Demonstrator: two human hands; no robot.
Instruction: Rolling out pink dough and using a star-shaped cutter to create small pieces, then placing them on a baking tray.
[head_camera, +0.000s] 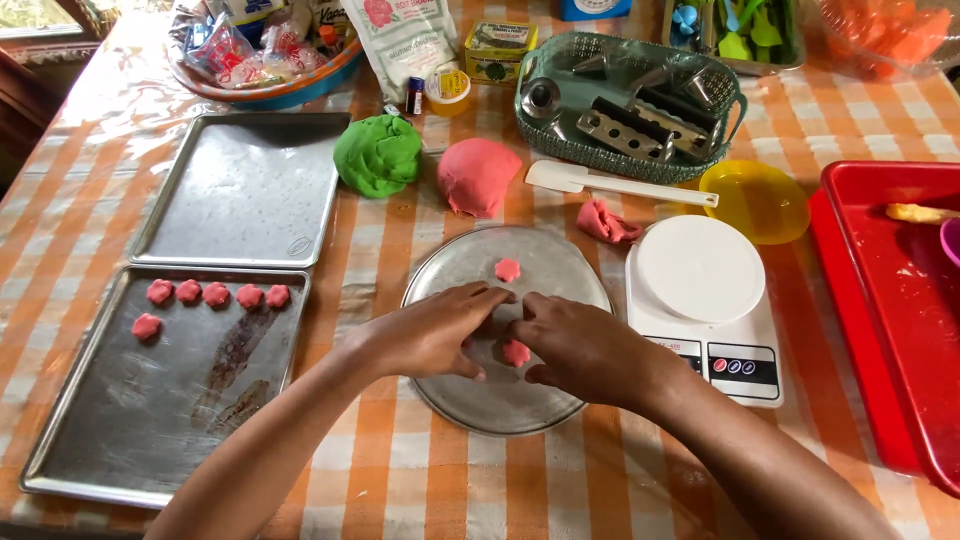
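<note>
My left hand (435, 330) and my right hand (580, 345) meet over a round metal plate (560, 270). Their fingertips touch near the plate's middle, and whatever they pinch there is hidden. A small pink dough piece (516, 352) lies just under my right thumb. Another flower-shaped pink piece (508, 269) sits farther back on the plate. Behind the plate rest a green dough ball (378, 154), a pink dough ball (478, 176) and a small torn pink lump (606, 221).
Left: a metal tray (120, 430) with several pink pieces (215, 294), an empty tray (245, 190) behind. Right: white kitchen scale (705, 300), white spatula (610, 183), yellow bowl (755, 200), red tray (880, 290). Back: green basket of metal tools (630, 105), bowl of packets (265, 55).
</note>
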